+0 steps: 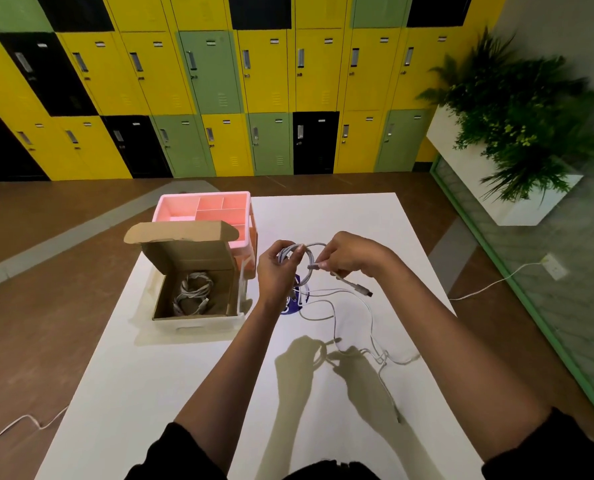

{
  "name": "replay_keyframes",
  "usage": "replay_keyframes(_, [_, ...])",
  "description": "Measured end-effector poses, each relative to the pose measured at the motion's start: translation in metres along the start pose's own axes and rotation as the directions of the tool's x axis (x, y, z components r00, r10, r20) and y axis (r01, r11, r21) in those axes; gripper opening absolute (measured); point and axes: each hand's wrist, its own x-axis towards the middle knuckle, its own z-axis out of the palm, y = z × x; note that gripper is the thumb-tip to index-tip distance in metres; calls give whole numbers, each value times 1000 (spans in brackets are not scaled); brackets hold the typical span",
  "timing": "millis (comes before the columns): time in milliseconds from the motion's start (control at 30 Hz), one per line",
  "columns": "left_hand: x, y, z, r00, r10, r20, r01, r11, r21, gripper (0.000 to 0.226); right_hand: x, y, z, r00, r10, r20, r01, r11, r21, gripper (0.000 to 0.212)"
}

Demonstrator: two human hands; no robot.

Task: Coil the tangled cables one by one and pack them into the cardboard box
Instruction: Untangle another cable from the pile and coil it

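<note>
**Position.** A grey cable coil (300, 252) is held above the middle of the white desk (150, 393). The left grip (275, 271) is closed round the gathered loops, with the thumb laid across them. The right grip (352, 254) is pinched on the free run of the same cable, just beside the coil. A short tail ending in a connector (364, 290) hangs below it to the right.

**Surroundings.**
- The cardboard box (191, 252) is set at the left of the desk in a pale tray (188, 329), with its lid flap raised on the far side.
- Coiled cables (193, 292) are seen inside the box.
- A pink organiser (219, 207) stands just beyond the box.
- Loose white cables (380, 356) lie crossed on the desk, nearer than the hands and to their right.
- A blue object (293, 301) is partly hidden behind the left wrist and cannot be identified.

**Judgement.** Coiling of this cable is judged close to finished, with only the tail left to be laid in.
- The last turn is best matched in size to the loops held, with no twist forced into it.
- The connector end should be tucked or wrapped so that the coil cannot spring open.
- The loops should be clamped in the left grip until the coil is laid flat in the box beside the cables there.
- The tail should first be checked for snags in the loose cables below. Whether it is caught there cannot be told.
</note>
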Motion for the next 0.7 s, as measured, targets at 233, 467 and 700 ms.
replay_keyframes(233, [-2, -4, -1, 1000, -17, 17, 16, 999, 49, 13, -8, -3, -4, 966, -170, -195, 209, 958, 198, 27])
replay_keyframes(467, [-1, -3, -2, 996, -82, -40, 83, 996, 36, 15, -14, 0, -17, 932, -319, -172, 356, 894, 271, 22])
replay_keyframes(700, [-2, -8, -3, 982, -137, -127, 135, 990, -31, 11, -30, 0, -33, 906, -397, -149, 422, 879, 222, 20])
